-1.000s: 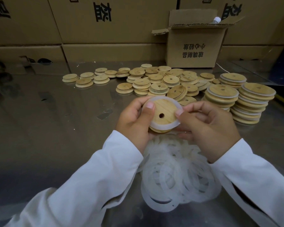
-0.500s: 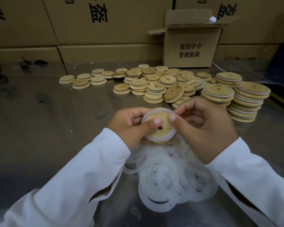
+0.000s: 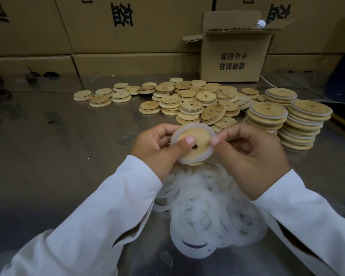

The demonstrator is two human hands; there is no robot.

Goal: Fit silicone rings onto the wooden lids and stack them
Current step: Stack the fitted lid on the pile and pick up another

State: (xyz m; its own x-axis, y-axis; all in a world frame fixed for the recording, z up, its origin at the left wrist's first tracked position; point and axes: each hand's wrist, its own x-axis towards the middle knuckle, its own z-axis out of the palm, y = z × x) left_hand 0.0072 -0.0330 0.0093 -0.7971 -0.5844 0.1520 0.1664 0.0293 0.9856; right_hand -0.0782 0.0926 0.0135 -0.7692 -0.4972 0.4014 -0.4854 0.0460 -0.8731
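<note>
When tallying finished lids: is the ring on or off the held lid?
On: the translucent white silicone ring encircles the round wooden lid; whether fully seated, cannot tell.

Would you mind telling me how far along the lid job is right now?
Done: three stacks of ringed lids stand at the right. In hand: the left hand and right hand hold one lid with a ring round its rim, not yet stacked. Left: a pile of bare lids behind and a heap of loose rings under the hands. Probably under half done.
</note>
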